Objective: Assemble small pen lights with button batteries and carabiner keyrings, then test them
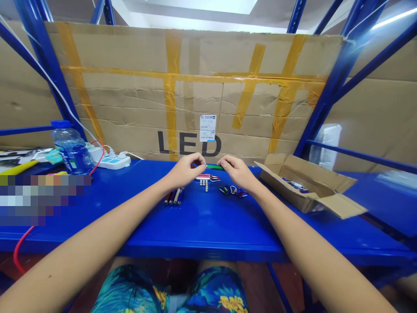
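Note:
A slim green metal tube [214, 167], about pen-sized, is held level between my two hands above the table. My left hand [189, 169] pinches around its left end, where a small silvery bit shows at the fingertips. The fingers of my right hand [236, 168] close on the right end. Just below lies a red and silver tube [207, 177], with a clip at its right end. Small round silver button cells [204, 184] sit in short rows beneath it. Several coloured carabiner clips [233, 190] are near my right wrist, and several slim tubes [175, 196] lie side by side near my left.
An open cardboard box [302, 191] with shiny items inside stands at right. At left are a blue-capped bottle [70, 148], a white power strip [114, 161] and a red cable [23, 243]. Taped cardboard [137, 100] walls off the back of the blue table [208, 230].

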A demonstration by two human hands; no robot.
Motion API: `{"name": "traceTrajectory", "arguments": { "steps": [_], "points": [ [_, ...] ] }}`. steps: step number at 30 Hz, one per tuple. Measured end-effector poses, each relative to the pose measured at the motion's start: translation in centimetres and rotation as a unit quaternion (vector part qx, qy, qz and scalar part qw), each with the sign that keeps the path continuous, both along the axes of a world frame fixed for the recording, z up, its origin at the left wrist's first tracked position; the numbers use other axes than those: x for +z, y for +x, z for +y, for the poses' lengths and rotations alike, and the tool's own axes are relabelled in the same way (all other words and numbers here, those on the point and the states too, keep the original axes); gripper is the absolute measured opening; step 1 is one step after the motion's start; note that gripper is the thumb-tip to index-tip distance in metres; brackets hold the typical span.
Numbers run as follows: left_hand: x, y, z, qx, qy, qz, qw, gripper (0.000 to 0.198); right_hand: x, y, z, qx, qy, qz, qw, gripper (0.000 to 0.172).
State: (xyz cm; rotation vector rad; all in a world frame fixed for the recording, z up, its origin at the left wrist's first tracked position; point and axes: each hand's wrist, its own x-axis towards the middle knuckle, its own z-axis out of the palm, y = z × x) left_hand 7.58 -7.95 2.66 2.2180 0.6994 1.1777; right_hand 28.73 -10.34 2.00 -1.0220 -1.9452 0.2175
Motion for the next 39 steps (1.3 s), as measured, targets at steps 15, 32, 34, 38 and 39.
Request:
{"name": "traceTrajectory", "arguments": {
  "steps": [15, 32, 34, 38, 39],
  "points": [
    [0.2, 0.6, 0.5, -0.059, -0.202, -0.282, 0.936, 0.012, -2.4, 0.9, 0.6, -0.044, -0.048, -0.3, 0.952, 0.021],
    [-1.5, 1.3, 0.1, 0.01, -0.068, -0.055, 0.996, 0.013, -1.0, -0.5, -0.4, 0.074, -0.148, -0.015, 0.986, 0.009],
    [-1.7, 1.3, -0.3, 0.025, 0.012, 0.009, 1.0, 0.013, -1.0, -0.8, -0.4, 0.097, -0.159, 0.019, 0.982, 0.01],
    [-1.7, 1.1, -0.7, 0.034, 0.078, 0.064, 0.994, 0.011, -0.9, -1.3, -0.7, 0.154, -0.216, 0.102, 0.959, 0.015],
    [-1.7, 1.1, -0.7, 0.037, 0.082, 0.063, 0.994, 0.011, -0.8, -1.4, -0.7, 0.166, -0.228, 0.12, 0.952, 0.017]
  ]
}}
